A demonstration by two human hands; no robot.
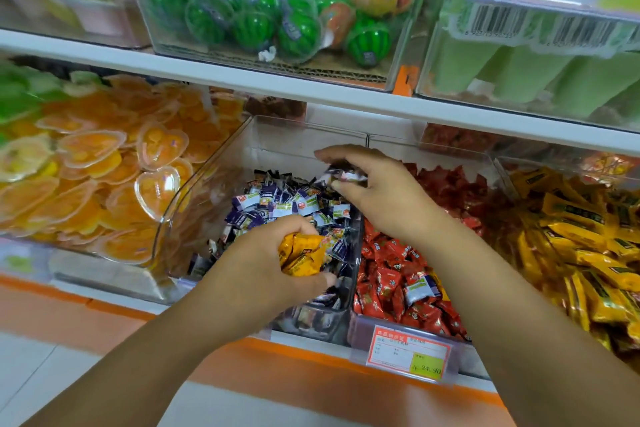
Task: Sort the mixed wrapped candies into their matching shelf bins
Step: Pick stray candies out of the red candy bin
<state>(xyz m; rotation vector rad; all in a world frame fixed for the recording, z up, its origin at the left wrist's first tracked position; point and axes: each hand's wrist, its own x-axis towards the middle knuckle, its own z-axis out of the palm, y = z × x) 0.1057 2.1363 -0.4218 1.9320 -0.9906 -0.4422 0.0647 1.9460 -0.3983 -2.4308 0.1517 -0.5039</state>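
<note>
- Right fingers (349,153) pinch one purple candy (341,174) over the purple bin (284,139); probably about to drop it.
- Left fingers (294,222) curl round yellow candies (299,258), presumably bound for the yellow bin (504,173).
- Purple stray (420,288) lies in the red bin (360,326).
- Wrapper print blurred; left palm's contents partly hidden.

At centre, purple-and-white candies (287,204) are seen, red candies (391,274) to their right, yellow candies (581,239) far right, a yellow-orange bunch (301,255) at lower centre. Green, dark-striped balls (249,24) are shown at upper centre, orange heart cups (104,163) at left.
</note>
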